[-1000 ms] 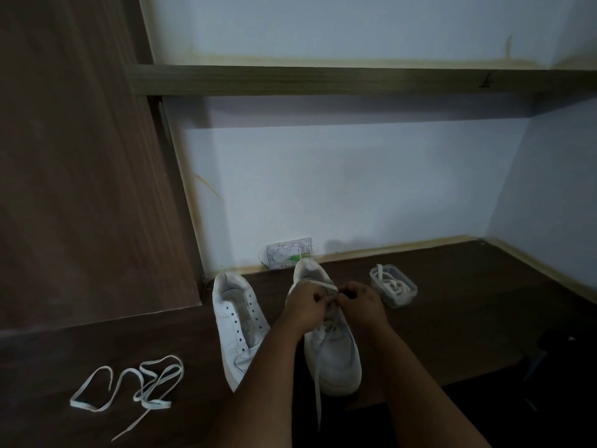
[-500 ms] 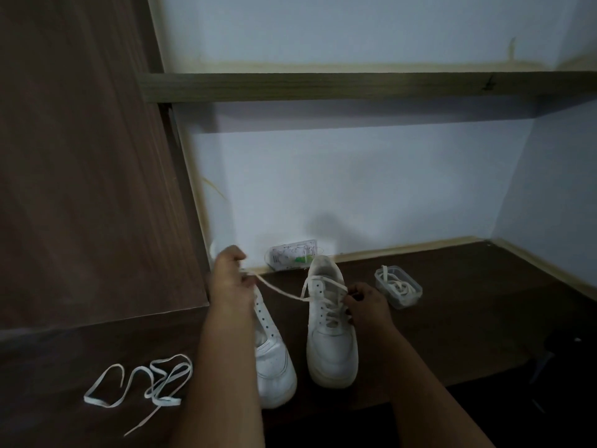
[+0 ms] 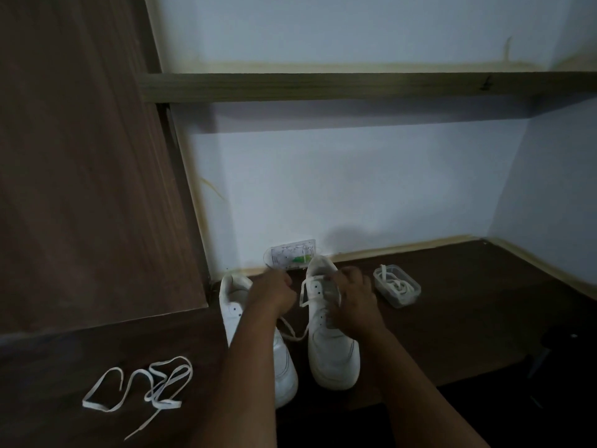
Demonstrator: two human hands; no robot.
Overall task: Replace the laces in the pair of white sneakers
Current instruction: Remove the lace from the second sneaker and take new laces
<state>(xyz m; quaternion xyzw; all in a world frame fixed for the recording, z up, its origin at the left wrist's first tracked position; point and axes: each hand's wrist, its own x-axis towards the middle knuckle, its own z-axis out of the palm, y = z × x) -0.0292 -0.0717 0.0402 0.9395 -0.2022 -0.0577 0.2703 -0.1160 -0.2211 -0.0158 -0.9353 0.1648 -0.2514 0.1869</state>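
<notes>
The left hand point(image 3: 273, 291) is curled into a loose fist between the 2 shoes, apparently gripping the lace point(image 3: 292, 331) that loops down across the gap, though the pinch itself is hidden; the right hand point(image 3: 353, 294) lies over the throat of the right sneaker point(image 3: 332, 354), fingers bent onto the eyelet rows where the lace crosses, and whether it pinches the lace cannot be told; the left sneaker point(image 3: 232, 302) stands just beside it, toe toward the camera, its eyelets bare, partly covered by the left forearm; both are smooth white low-tops with thick soles.

A flat, off-white spare lace point(image 3: 151, 386) lies in loose loops on the counter point(image 3: 452, 318), well apart to the left; right of the shoes sits a small clear plastic tub point(image 3: 399, 287), rounded at the corners, with another pale lace coiled inside; behind the right sneaker a clear packet point(image 3: 290, 255) with a green mark leans at the wall, its printing too small to read.

The counter is dark wood grain; a tall panel point(image 3: 80, 156) of the same wood rises on the left; the wall point(image 3: 339, 189) is pale blue-white, crossed by a wooden shelf point(image 3: 355, 87); the light is dim.
</notes>
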